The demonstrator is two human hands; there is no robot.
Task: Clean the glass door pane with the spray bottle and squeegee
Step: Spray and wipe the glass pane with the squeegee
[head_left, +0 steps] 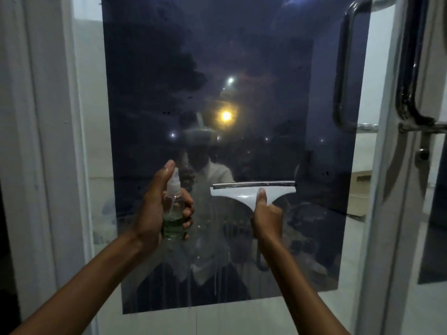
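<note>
Against the dark tinted glass door pane [229,68]: left hand [154,209] grips clear green-liquid spray bottle [173,209], right hand [267,220] white squeegee [251,189] at 3 o'clock. Risk: streaks if blade tilts.

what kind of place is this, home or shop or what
Hard to say which: an entrance with a framed glass door, seen from indoors at night. A metal pull handle and reflected lights on the dark pane suggest a shop or office, perhaps.

glass door pane [242,68]: glossy, streaked | spray bottle [173,206]: clear plastic | door handle [342,68]: polished metal
</note>
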